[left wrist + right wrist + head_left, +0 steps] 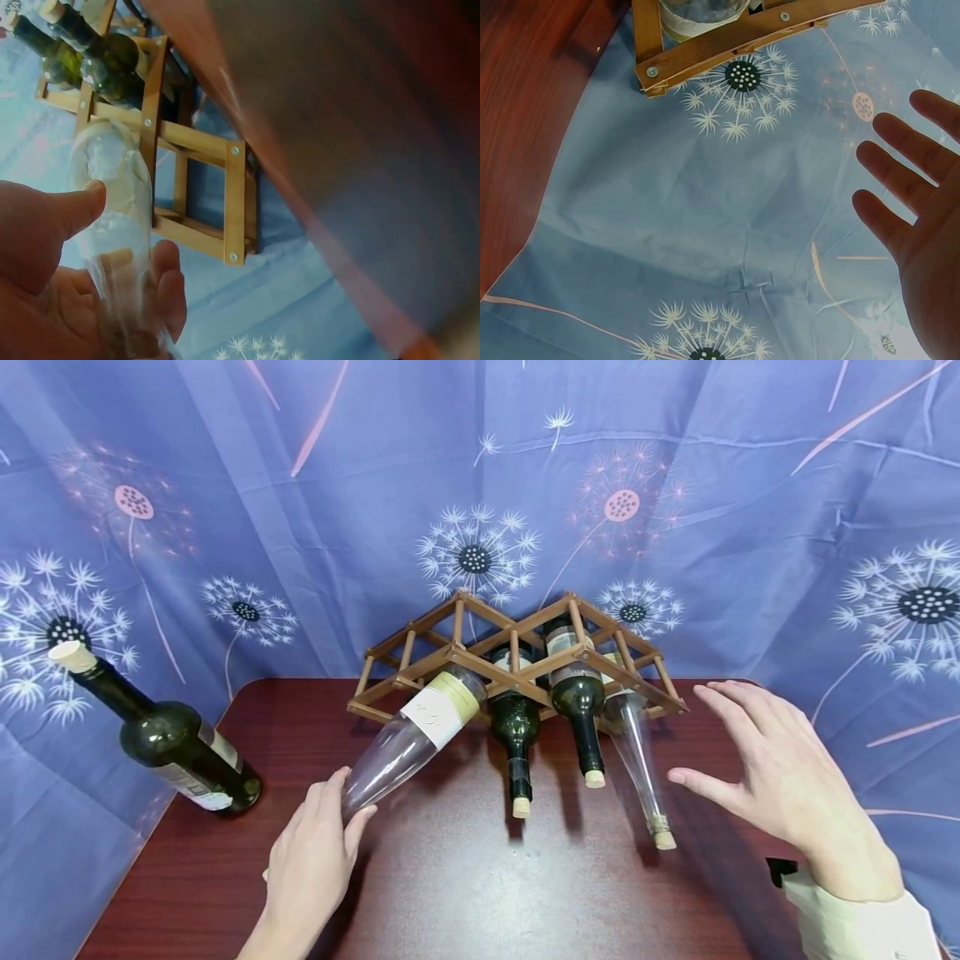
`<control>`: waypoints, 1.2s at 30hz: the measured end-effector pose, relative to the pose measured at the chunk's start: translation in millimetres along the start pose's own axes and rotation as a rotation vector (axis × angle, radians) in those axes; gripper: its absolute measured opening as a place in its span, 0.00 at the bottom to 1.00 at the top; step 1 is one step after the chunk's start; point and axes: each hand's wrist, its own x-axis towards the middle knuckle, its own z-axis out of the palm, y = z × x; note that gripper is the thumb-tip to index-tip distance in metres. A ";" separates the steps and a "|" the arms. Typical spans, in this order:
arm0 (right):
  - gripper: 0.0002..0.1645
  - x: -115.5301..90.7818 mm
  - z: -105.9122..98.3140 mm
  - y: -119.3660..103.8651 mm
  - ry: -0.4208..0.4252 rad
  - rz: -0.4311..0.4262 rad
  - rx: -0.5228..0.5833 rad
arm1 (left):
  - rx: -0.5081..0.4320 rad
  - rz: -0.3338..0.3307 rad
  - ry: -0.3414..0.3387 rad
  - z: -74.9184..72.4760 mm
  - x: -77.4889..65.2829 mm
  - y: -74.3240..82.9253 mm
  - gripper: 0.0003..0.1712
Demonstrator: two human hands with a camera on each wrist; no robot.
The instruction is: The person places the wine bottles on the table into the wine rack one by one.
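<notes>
My left hand (311, 852) grips a clear glass bottle (386, 760) with a white and yellow label by its narrower end. The bottle tilts, its wide base close to the front of the wooden wine rack (517, 672); whether it touches cannot be told. In the left wrist view, the thumb and fingers (171, 289) wrap the clear bottle (112, 232). My right hand (780, 768) is spread beside the rack's right end, touching nothing. Lying in the rack, necks forward, are two dark green bottles (515, 718) and another clear bottle (633, 743), all corked.
A corked dark green bottle (176, 743) stands upright at the table's left side. The reddish-brown table (465, 877) ends against a blue curtain (337, 527) with dandelion prints behind and at both sides. A small black object (782, 870) is near the right sleeve.
</notes>
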 end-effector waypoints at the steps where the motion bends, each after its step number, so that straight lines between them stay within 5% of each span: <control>1: 0.63 0.2 0.2 0.4 0.012 -0.008 0.001 | -0.004 -0.011 -0.006 0.0 -0.9 2.0 0.34; 19: 0.62 0.4 1.1 1.2 0.056 -0.033 0.005 | -0.225 -0.255 -0.318 1.4 -6.6 21.9 0.33; 27: 0.62 0.7 0.5 1.6 0.053 -0.033 0.002 | -0.416 -0.305 -0.405 0.1 -6.1 27.6 0.35; 36: 0.62 1.1 -1.2 1.7 0.048 -0.027 0.005 | -0.715 -0.464 -0.536 -3.5 -5.1 35.1 0.40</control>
